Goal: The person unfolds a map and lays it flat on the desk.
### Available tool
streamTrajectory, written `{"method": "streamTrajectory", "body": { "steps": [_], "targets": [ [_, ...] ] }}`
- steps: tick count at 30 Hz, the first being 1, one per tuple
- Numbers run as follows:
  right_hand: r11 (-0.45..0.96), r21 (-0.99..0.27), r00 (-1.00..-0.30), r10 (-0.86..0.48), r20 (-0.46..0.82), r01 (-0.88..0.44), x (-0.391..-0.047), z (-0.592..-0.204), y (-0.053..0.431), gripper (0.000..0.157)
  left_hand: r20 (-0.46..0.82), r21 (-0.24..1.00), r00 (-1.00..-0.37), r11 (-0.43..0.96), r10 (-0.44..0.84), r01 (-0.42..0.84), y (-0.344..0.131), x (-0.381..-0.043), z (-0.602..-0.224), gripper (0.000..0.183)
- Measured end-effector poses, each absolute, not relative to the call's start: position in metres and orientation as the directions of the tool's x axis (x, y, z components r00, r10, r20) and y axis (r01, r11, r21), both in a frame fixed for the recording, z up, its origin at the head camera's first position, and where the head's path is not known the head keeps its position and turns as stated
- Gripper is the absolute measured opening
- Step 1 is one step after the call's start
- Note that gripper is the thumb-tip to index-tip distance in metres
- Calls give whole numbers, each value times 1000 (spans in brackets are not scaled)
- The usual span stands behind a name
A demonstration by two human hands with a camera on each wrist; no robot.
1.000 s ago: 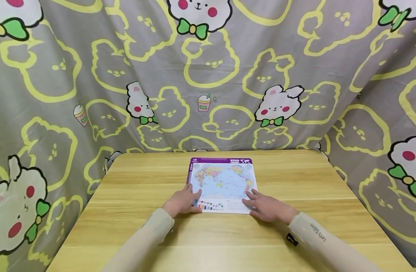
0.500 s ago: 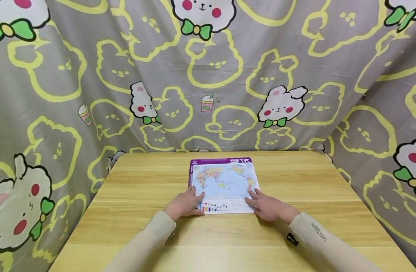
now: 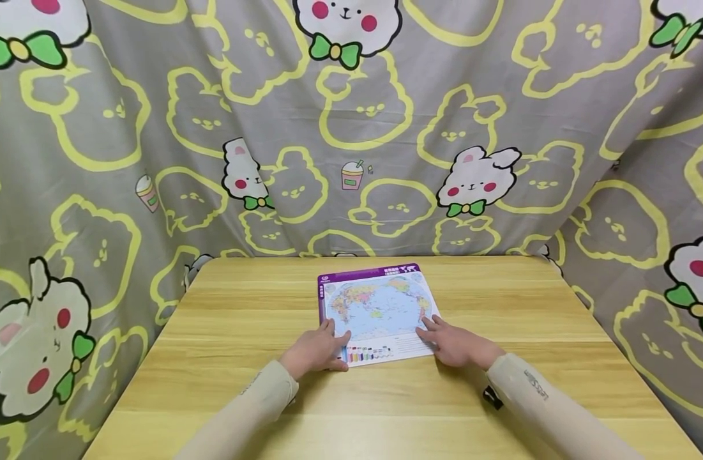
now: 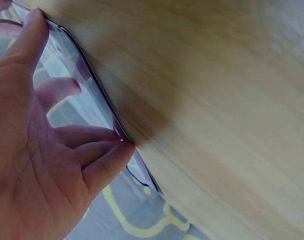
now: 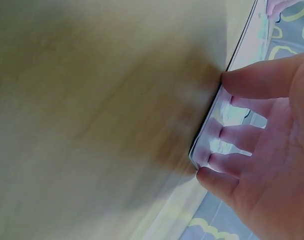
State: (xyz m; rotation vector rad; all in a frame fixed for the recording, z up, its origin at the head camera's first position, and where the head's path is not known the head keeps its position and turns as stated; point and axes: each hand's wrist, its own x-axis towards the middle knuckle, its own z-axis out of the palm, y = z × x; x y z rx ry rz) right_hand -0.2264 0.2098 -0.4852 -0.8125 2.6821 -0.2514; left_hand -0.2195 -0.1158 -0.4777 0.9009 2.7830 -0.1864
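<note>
At the middle of the wooden table [image 3: 225, 377], toward its far side, lies the world-map board [image 3: 380, 314], with the person's hands at its two near corners; the left hand [image 3: 309, 352] comes in from the lower left, its forearm in a pale sleeve [image 3: 239, 402] slanting inward, the thumb at the near edge, the index fingertip over the printed face and the other fingertips gathered at the left edge; the right hand [image 3: 459, 346] mirrors it from the lower right, its sleeve [image 3: 555, 406] bearing dark lettering, the thumb against the near edge, three fingertips spread on the surface and the little finger by the corner; both grips are loose and wide, the fingers extended rather than wrapped round, touching the board at its rims and face; the board's long axis runs roughly crosswise in front of the person, turned a little so that its right end sits farther away than its left; its purple heading band [image 3: 362, 273] points away from the person, and the strip of small coloured figures [image 3: 368, 353] sits along the near side, close to the left hand; beyond the table hangs a grey curtain [image 3: 362, 211] with yellow outlines.
</note>
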Motion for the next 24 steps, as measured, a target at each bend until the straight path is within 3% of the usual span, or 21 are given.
{"method": "streamTrajectory", "body": {
  "steps": [16,24],
  "targets": [
    [834,-246,-800,-547,-248,-494,-238,-488,210,57,-233,-62,-780,792,581,608,-113,-215,-482,79],
    [823,-234,-798,-563,-216,-517,-242,-488,212,59,-228,-77,-744,750,629,657,-109,-208,-482,81]
  ]
}}
